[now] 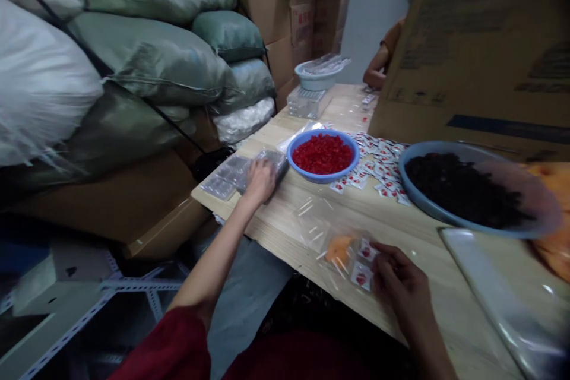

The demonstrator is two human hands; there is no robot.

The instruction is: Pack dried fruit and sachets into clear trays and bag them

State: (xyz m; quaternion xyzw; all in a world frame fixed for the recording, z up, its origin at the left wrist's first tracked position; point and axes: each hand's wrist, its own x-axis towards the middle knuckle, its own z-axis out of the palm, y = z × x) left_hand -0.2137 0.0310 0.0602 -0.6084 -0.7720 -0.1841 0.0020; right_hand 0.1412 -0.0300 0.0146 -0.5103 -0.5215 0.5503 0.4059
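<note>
My left hand (262, 179) reaches to the table's left side, its fingers bent down over a stack of clear plastic packs (278, 161). More flat clear packs (222, 179) lie left of it; blur hides their details. Near the front edge, my right hand (401, 279) is closed with thumb and fingers pinching the right side of a clear plastic bag (332, 282). Two small white packets with red print (361, 275) show by its fingertips. An orange piece (339, 250) sits left of them. Several thin white strips (307, 206) lie behind the bag.
A blue basin of red pieces (323, 154) stands mid-table, with scattered white packets (385, 163) beside it. A larger basin (467, 222) holds dark pieces. A big cardboard box (472, 71) rises behind, partly hiding a person's arm (378, 65). Stuffed sacks (155, 59) line the left.
</note>
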